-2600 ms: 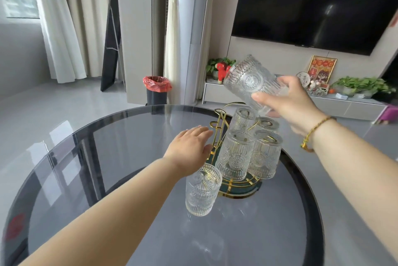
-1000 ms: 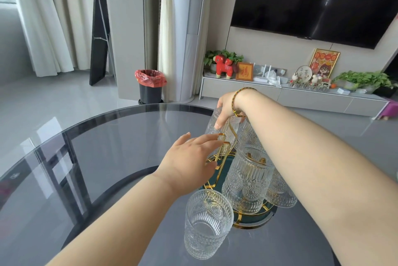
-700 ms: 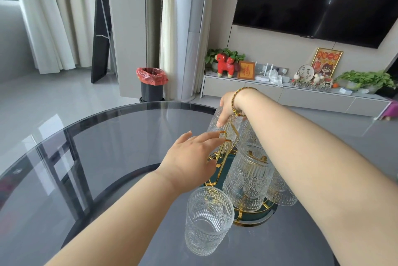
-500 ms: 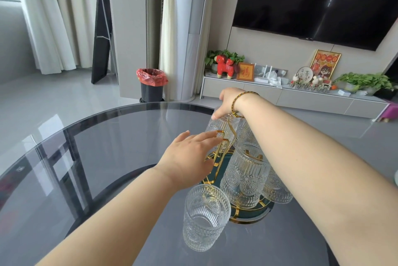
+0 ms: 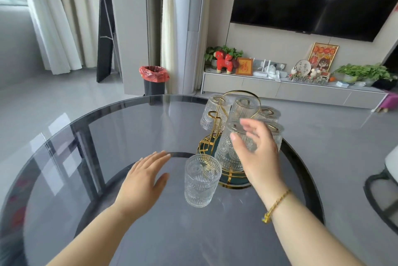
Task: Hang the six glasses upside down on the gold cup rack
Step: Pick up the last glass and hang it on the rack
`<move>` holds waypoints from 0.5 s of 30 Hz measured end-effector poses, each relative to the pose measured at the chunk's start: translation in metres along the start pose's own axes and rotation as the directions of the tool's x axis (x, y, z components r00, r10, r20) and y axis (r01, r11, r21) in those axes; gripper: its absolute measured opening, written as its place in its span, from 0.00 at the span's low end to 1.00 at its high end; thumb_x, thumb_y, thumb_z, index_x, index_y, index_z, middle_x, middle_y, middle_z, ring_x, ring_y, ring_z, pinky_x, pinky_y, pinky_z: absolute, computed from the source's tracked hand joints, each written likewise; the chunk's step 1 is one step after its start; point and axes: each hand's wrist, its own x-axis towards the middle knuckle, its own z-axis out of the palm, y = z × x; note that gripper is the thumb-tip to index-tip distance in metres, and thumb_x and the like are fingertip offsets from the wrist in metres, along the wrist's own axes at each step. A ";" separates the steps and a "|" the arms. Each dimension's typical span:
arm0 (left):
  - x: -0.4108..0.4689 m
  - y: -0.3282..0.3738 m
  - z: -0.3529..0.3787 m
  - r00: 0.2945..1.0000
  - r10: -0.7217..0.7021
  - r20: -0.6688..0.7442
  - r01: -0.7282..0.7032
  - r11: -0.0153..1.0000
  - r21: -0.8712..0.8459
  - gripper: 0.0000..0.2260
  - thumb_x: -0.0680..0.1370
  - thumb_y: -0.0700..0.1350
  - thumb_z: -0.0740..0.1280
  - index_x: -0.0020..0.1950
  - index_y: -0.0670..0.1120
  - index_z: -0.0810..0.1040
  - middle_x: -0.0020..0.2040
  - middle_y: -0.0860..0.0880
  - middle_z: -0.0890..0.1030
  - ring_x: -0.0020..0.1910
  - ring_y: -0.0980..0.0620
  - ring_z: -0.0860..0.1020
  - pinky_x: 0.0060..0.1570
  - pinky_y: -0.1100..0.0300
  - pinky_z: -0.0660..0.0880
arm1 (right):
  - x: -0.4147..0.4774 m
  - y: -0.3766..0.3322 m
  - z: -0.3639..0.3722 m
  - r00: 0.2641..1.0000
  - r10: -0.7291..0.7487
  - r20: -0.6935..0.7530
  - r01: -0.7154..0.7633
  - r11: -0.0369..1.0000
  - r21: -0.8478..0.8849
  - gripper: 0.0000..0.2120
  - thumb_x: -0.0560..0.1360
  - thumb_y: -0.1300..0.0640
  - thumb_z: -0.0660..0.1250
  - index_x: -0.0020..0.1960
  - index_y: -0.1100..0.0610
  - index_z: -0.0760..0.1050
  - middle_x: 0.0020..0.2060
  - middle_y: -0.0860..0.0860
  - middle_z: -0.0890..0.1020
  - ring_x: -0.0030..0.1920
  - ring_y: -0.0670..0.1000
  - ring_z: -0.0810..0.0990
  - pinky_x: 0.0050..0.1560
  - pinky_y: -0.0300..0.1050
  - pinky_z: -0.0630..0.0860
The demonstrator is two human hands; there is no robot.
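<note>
A: What is seen to the left of the upright glass (image 5: 202, 180)?

B: The left hand (image 5: 143, 181) is held flat and open, palm down, low over the round glass table (image 5: 64, 179). Nothing is gripped by it. Whether the tabletop is actually touched cannot be told.

A: And the upright glass itself?

B: It is stood mouth up on the table, not yet hung. Its long axis is vertical. It is flanked by the two hands, with the left thumb near its left side.

A: What is found just behind and to the right of it?

B: The gold cup rack (image 5: 217, 136), set on its dark green base just beside the upright glass. Five hung glasses (image 5: 244, 108) are carried on it upside down, bottoms up. A bare gold peg is seen on the rack's left side, above and behind the upright glass.

A: The right hand (image 5: 257, 153)?

B: It is held spread and empty, fingers apart, in front of the nearest hung glasses. No glass is clasped by it.

A: So what is the coming move turned on?

B: Probably the last glass is to be taken, inverted and carried up to the free peg. It is lain down and left of the right hand, right of the left hand. The left thumb is judged slightly nearer.
</note>
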 end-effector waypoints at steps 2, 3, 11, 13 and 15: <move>-0.022 -0.013 0.006 0.997 -0.064 0.046 0.062 0.997 0.034 0.20 0.77 0.46 0.59 0.69 0.50 0.63 0.72 0.52 0.63 0.73 0.54 0.58 0.72 0.59 0.51 | -0.038 0.013 0.004 0.996 0.073 -0.043 -0.070 0.995 0.068 0.16 0.68 0.62 0.68 0.43 0.42 0.69 0.44 0.39 0.75 0.47 0.40 0.75 0.49 0.26 0.70; -0.031 -0.019 0.009 0.993 -0.096 0.073 0.092 0.994 0.059 0.20 0.78 0.47 0.58 0.69 0.51 0.62 0.73 0.53 0.62 0.73 0.54 0.57 0.72 0.59 0.50 | -0.054 0.021 0.008 0.992 0.119 -0.047 -0.115 0.990 0.085 0.16 0.67 0.63 0.69 0.41 0.43 0.69 0.42 0.41 0.76 0.45 0.44 0.76 0.47 0.27 0.70; -0.059 -0.039 0.025 0.966 -0.219 0.137 0.183 0.955 0.235 0.22 0.78 0.54 0.53 0.71 0.53 0.56 0.74 0.54 0.58 0.74 0.56 0.53 0.73 0.59 0.45 | -0.107 0.069 0.047 0.882 0.436 0.177 -0.410 0.897 -0.165 0.27 0.65 0.55 0.72 0.61 0.56 0.66 0.54 0.48 0.70 0.62 0.50 0.68 0.62 0.38 0.62; -0.059 -0.038 0.026 0.965 -0.222 0.142 0.181 0.951 0.252 0.21 0.78 0.54 0.52 0.71 0.53 0.57 0.75 0.54 0.58 0.74 0.56 0.52 0.73 0.59 0.44 | -0.102 0.069 0.054 0.874 0.449 0.183 -0.408 0.886 -0.222 0.33 0.63 0.53 0.73 0.65 0.55 0.63 0.61 0.51 0.71 0.64 0.51 0.66 0.64 0.43 0.62; -0.058 -0.039 0.027 0.965 -0.223 0.140 0.181 0.948 0.263 0.21 0.78 0.55 0.52 0.71 0.53 0.57 0.75 0.54 0.57 0.74 0.55 0.52 0.73 0.58 0.44 | -0.096 0.069 0.061 0.880 0.438 0.185 -0.376 0.879 -0.293 0.38 0.61 0.51 0.74 0.66 0.56 0.61 0.63 0.52 0.72 0.64 0.53 0.68 0.64 0.44 0.64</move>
